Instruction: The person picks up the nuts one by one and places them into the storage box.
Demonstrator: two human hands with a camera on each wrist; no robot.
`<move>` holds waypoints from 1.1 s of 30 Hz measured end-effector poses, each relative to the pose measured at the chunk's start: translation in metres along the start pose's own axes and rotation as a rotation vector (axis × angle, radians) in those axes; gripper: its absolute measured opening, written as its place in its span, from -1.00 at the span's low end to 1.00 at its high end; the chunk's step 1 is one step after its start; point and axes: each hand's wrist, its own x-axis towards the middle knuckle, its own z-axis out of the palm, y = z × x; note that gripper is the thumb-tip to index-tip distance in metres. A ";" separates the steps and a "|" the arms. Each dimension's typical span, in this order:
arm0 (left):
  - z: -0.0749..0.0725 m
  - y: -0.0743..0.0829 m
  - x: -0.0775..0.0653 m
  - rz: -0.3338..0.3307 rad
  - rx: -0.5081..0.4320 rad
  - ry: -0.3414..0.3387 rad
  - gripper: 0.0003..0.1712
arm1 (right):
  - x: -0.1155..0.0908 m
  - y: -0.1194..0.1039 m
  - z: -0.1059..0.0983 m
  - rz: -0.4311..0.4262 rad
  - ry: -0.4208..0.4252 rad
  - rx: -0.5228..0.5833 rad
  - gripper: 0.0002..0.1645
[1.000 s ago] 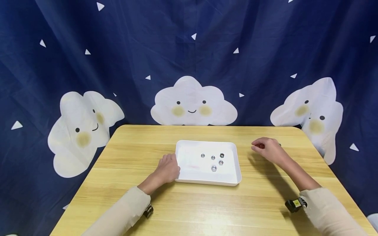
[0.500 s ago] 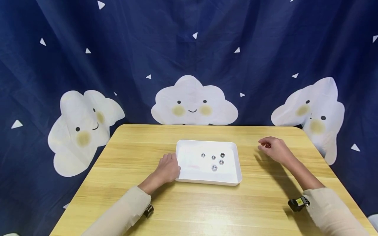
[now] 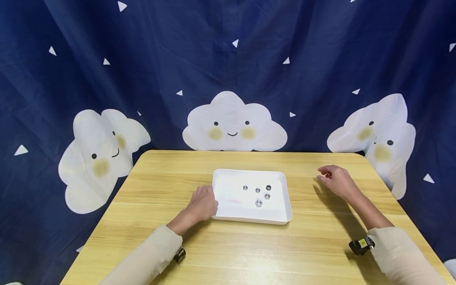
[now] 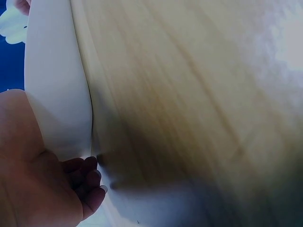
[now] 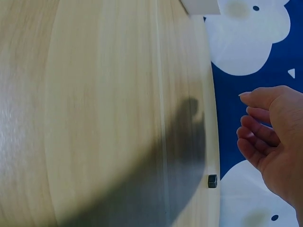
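A shallow white tray [image 3: 231,194] lies on the wooden table in the head view. Several hex nuts sit in its right half: a larger silver nut [image 3: 259,203] in front, a dark-rimmed nut [image 3: 268,187] behind. My left hand [image 3: 200,204] grips the tray's left wall; the left wrist view shows curled fingers [image 4: 92,182] at that end. To the right of the tray, my right hand [image 3: 336,181] hovers above the table with loosely bent fingers and nothing in them. Near it, in the right wrist view, a small dark nut [image 5: 212,181] sits by the table's far edge; the head view hides it behind the hand.
The light wooden table [image 3: 249,253] has rounded far corners. Behind it hangs a dark blue curtain [image 3: 228,59] printed with smiling clouds and white triangles. A small black camera [image 3: 360,246] is strapped at the right sleeve, another black device [image 3: 179,255] at the left one.
My right hand has moved rightward, away from the tray, and now covers the small dark thing seen beside it a second ago. The left hand, tray and nuts stay put.
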 end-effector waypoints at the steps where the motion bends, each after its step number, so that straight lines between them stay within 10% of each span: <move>1: 0.000 0.000 0.000 0.000 0.000 0.000 -0.68 | 0.000 0.002 0.000 0.000 0.004 -0.001 -0.62; 33: 0.001 -0.001 0.001 -0.009 0.000 -0.008 -0.68 | -0.006 0.048 0.002 0.057 0.084 -0.059 -0.57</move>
